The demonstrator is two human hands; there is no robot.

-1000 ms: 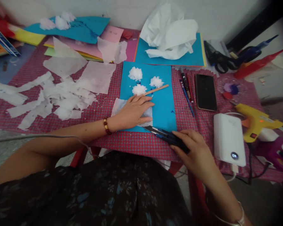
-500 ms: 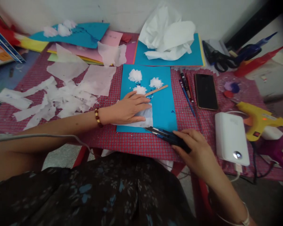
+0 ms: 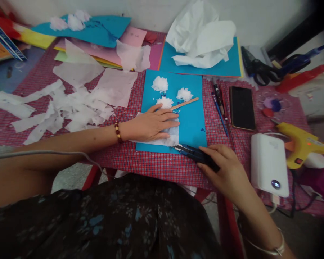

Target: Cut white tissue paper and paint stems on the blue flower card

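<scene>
My left hand (image 3: 155, 124) lies flat, fingers spread, on a piece of thin white paper (image 3: 174, 135), covering much of it. Under that paper is a blue sheet (image 3: 191, 126) bearing white fluffy paper tufts (image 3: 160, 84) and a flat wooden stick (image 3: 187, 103). My right hand (image 3: 224, 165) grips a dark blue utility knife (image 3: 196, 154). The knife's tip points left and meets the lower right corner of the white paper.
Torn white paper strips (image 3: 72, 108) are spread on the left. Crumpled white paper (image 3: 202, 39) sits at the back. On the right are brushes (image 3: 220, 111), a phone (image 3: 242, 108), a white power bank (image 3: 269, 163), a yellow glue gun (image 3: 304, 144) and black scissors (image 3: 267, 73).
The view has shifted slightly, moving most of the table things rightward in the picture. My left hand stays flat on the paper, and the knife tip remains near the paper's lower right corner.
</scene>
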